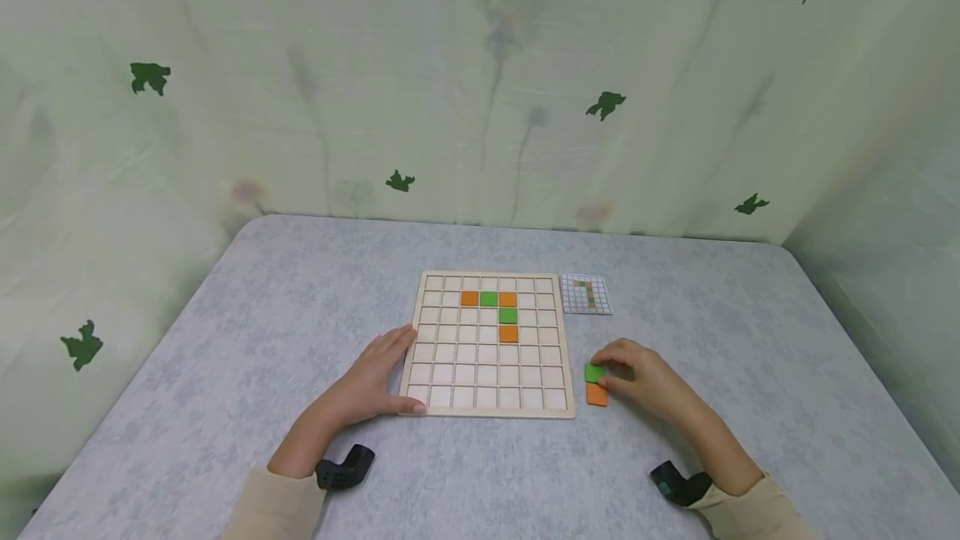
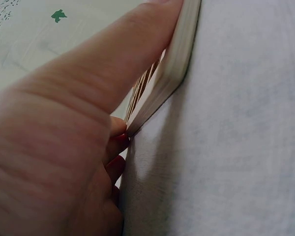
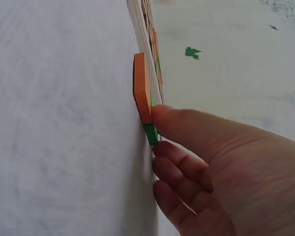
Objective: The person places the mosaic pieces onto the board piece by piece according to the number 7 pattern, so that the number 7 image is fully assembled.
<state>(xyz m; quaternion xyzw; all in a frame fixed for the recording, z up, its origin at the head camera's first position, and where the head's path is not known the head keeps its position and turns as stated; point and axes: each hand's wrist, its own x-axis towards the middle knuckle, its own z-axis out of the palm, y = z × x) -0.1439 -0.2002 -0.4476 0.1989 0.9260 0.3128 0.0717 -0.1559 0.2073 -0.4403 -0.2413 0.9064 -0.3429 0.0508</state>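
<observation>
A wooden grid board [image 1: 465,375] lies flat on the table, with three orange tiles and two green tiles set in its upper squares. My left hand [image 1: 366,383] rests against the board's left side, fingers at the edge and thumb on the near left corner. To the right of the board, my right hand [image 1: 648,377] pinches a loose green tile [image 1: 592,372] between thumb and fingers. An orange tile [image 1: 597,395] lies right beside that green one, on its near side. In the right wrist view the thumb partly hides the green tile [image 3: 151,133].
A small printed card [image 1: 587,295] with a coloured grid pattern lies by the board's upper right corner. The grey table [image 1: 480,482] ends at a pale curtain [image 1: 450,90] with green leaf shapes. Black bands [image 1: 347,468] sit at both wrists.
</observation>
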